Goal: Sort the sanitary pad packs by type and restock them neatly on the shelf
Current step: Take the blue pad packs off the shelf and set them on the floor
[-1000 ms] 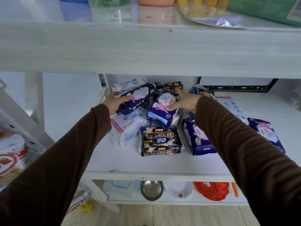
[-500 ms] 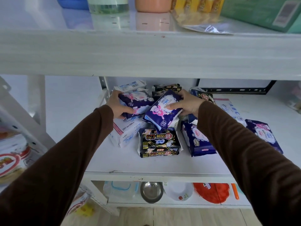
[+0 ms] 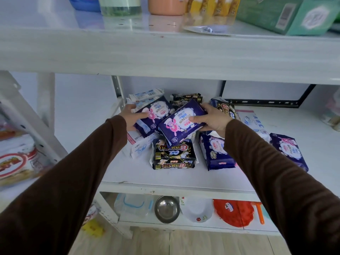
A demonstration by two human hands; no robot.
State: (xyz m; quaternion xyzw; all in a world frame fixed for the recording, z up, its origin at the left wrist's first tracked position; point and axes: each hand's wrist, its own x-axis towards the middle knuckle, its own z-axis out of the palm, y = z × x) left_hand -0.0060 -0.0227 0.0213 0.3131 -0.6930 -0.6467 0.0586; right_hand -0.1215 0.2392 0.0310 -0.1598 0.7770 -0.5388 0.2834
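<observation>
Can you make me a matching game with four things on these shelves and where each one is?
Things:
1. black pad pack with gold writing
2. shiny round metal bowl
3. green cardboard box
4. purple pad pack with white cloud label

Places:
A. top shelf, right side
B. bottom shelf, under the packs
C. in the grip of the right hand
D. lying flat at the front of the middle shelf

Pairs: 1-D, 2-B, 3-A, 4-C
</observation>
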